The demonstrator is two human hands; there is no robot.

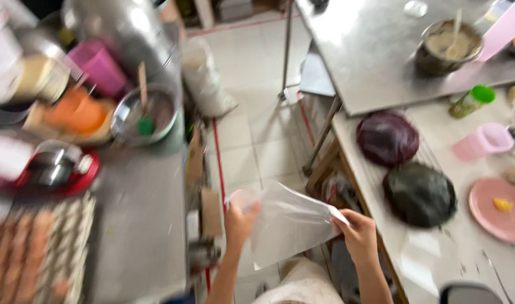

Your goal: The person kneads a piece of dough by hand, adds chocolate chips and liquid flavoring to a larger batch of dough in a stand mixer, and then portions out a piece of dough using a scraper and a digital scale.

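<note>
Both hands, left hand [239,220] and right hand [357,233], fingers pinched shut on clear plastic bag [291,222] above tiled floor [252,146]; purple cabbage [387,138] on right desk [437,247], egg tray [38,253] left.

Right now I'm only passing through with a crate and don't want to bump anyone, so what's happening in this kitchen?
A person stands in the aisle between two metal counters, holding a clear plastic bag with both hands: the left hand grips one edge, the right hand the other. The bag hangs over the tiled floor and looks empty, though the picture is blurred. To the right, two dark round lumps and a pink plate rest on a counter.
</note>
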